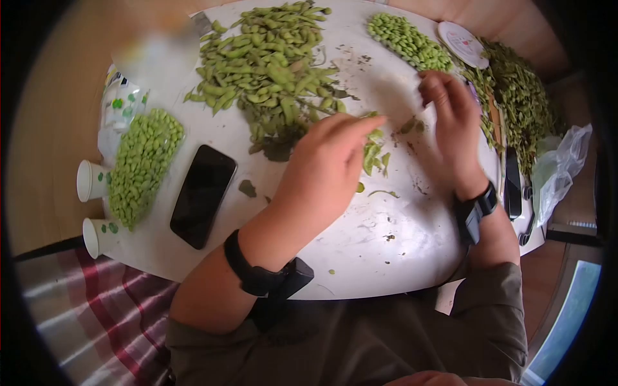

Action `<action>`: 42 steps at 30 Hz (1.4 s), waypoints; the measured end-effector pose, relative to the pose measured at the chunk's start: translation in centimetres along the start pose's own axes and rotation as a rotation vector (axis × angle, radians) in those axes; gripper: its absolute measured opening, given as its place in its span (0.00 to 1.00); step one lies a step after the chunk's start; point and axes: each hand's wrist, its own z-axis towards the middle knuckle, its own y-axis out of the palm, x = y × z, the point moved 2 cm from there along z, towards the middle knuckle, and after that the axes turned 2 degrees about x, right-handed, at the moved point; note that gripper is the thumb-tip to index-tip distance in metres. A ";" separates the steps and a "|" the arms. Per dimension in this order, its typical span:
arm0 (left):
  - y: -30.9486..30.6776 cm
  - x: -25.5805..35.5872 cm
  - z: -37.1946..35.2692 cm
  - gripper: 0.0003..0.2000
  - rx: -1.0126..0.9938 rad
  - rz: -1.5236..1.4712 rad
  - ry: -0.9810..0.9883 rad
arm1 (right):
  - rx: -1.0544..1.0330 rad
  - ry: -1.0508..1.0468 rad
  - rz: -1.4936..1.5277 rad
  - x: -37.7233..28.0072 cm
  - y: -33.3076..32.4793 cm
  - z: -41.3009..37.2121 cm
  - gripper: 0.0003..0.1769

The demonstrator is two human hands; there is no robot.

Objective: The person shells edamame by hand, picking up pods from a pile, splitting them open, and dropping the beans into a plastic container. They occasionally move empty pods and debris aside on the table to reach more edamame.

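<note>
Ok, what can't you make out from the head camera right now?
1. Head view: the left hand has its back to the camera, so whatever its fingertips pinch is hidden.
2. Head view: the right hand is motion-blurred and palm down, so its grip cannot be told.
3. Head view, top left: the blurred patch is unreadable.
4. Head view: the dark object beside the right wrist is too dim to identify.
</note>
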 end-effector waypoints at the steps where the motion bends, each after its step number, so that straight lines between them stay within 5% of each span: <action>1: 0.0 0.2 -0.1 0.16 -0.027 0.128 0.096 | 0.021 -0.164 -0.161 2.4 -1.7 2.4 0.13; 2: 0.4 0.2 -0.2 0.23 -0.043 0.192 0.205 | 0.054 -0.236 -0.492 1.8 -2.6 3.4 0.13; 5: 0.8 3.2 -0.9 0.19 -0.020 0.307 0.358 | 0.015 -0.550 -0.861 3.2 -4.3 4.6 0.24; 9: 1.3 7.9 -3.0 0.11 -0.079 -0.137 0.653 | 0.015 -0.459 -0.810 3.2 -3.1 3.0 0.22; 12: 0.1 12.0 -4.7 0.11 0.040 -0.001 0.847 | -0.025 -0.487 -0.709 2.2 -1.3 1.5 0.14; 15: -1.8 12.9 -5.3 0.10 -0.170 0.127 0.932 | -0.097 -0.475 -0.576 -0.5 1.3 -0.3 0.12; 18: 0.5 11.8 -6.8 0.12 -0.017 -0.111 0.875 | -0.280 -0.630 -0.524 -2.7 3.1 -0.2 0.15; 21: 3.0 11.6 -7.2 0.03 0.518 -0.042 0.981 | -0.421 -0.778 -0.561 -3.8 5.3 0.5 0.18; 23: 2.1 12.1 -6.8 0.01 0.384 -0.093 0.997 | -0.425 -0.775 -0.599 -3.7 6.1 0.9 0.11; 26: 1.1 12.5 -6.6 0.12 0.178 -0.103 0.965 | -0.566 -0.307 -0.843 -4.5 8.6 1.0 0.11; 27: 0.6 12.2 -6.5 0.12 -0.092 -0.395 0.847 | -0.595 -0.386 -0.862 -3.3 9.0 1.5 0.12; 29: 1.8 11.0 -5.4 0.01 0.320 -0.122 1.324 | -0.570 -0.456 -0.747 -2.0 9.3 1.7 0.14; 31: 3.4 12.0 -6.6 0.03 0.606 -0.126 1.043 | -0.651 -0.306 -0.690 -3.7 8.9 1.4 0.16; 32: 2.6 12.3 -7.2 0.04 0.489 -0.171 0.946 | -0.665 -0.332 -0.682 -3.5 8.5 1.4 0.11; 35: 2.5 12.4 -6.4 0.04 0.559 -0.126 1.050 | -0.624 -0.324 -0.491 -4.1 7.6 1.5 0.12; 37: 0.8 12.3 -6.4 0.11 0.169 -0.231 1.010 | -0.580 -0.201 -0.366 -3.6 6.8 1.8 0.13; 38: 0.8 12.2 -6.7 0.10 0.136 -0.229 0.991 | -0.553 -0.208 -0.309 -2.7 6.5 2.0 0.12; 41: 0.6 11.7 -6.4 0.10 0.159 -0.223 1.026 | -0.492 -0.196 -0.210 -1.0 5.4 2.0 0.09; 42: 2.1 12.1 -6.6 0.05 0.375 -0.194 0.968 | -0.476 -0.173 -0.113 -0.3 5.1 1.5 0.08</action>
